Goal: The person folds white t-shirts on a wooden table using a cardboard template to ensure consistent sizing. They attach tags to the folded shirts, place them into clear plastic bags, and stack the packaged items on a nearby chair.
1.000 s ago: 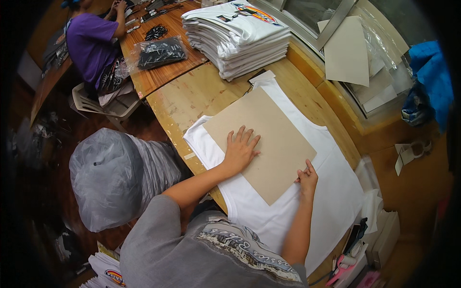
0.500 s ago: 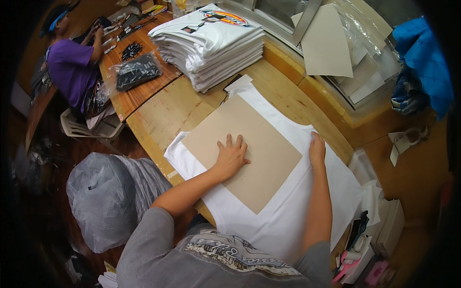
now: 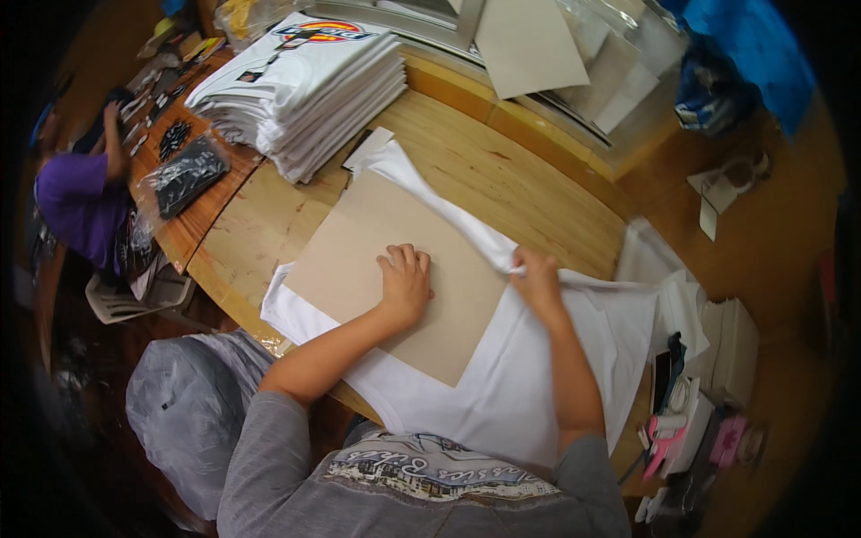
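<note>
A white shirt (image 3: 448,408) is spread on the wooden table, and a beige cardboard sheet (image 3: 352,235) lies on top of it at a slant. My left hand (image 3: 406,285) rests palm down near the middle of the cardboard, fingers slightly bent and apart, holding nothing. At the cardboard's right edge, my right hand (image 3: 538,285) is closed on the shirt's far edge. That edge is gathered and drawn in along the side of the cardboard.
A tall stack of folded white shirts (image 3: 332,99) stands at the back. Left of it lies a clear bag of dark items (image 3: 190,179); a person in a purple top (image 3: 76,211) sits beyond. A grey plastic sack (image 3: 184,412) is at left, pink-handled scissors (image 3: 664,448) and boxes at right.
My right hand has taken hold of the shirt's far edge and pulled it in toward the cardboard. The left hand stays on the cardboard. The whole view has shifted.
</note>
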Action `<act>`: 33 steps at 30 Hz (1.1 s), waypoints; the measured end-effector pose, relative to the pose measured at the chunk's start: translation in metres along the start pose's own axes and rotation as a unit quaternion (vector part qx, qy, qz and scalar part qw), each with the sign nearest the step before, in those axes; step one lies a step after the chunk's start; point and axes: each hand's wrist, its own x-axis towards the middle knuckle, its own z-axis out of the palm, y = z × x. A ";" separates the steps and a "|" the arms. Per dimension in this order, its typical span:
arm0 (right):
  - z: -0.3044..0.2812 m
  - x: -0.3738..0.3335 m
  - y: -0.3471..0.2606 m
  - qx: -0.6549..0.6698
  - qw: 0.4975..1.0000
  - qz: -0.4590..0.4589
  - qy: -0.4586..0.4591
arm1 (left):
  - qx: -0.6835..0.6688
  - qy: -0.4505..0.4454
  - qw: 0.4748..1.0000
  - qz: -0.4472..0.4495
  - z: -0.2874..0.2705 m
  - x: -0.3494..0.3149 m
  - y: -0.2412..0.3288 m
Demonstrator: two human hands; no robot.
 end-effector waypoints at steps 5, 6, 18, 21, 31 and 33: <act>0.043 -0.060 -0.034 -0.111 0.979 -0.170 0.008 | 0.032 0.175 0.952 0.249 0.003 0.012 0.006; 0.041 -0.062 -0.036 -0.136 0.976 -0.172 0.005 | 0.004 0.143 0.933 0.329 0.002 0.017 0.006; -0.132 -0.088 0.176 -0.502 0.850 0.161 0.000 | -0.047 -0.004 0.912 0.408 -0.021 0.014 0.011; -0.158 -0.124 0.185 -0.528 0.811 0.194 0.161 | -0.084 -0.021 0.906 0.415 -0.024 0.015 0.012; -0.095 -0.321 0.121 -0.387 0.754 0.444 0.290 | -0.217 0.096 0.887 0.396 0.003 0.011 0.021; -0.037 -0.289 0.092 -0.272 0.877 0.264 0.296 | -0.237 0.113 0.889 0.374 0.005 0.012 0.024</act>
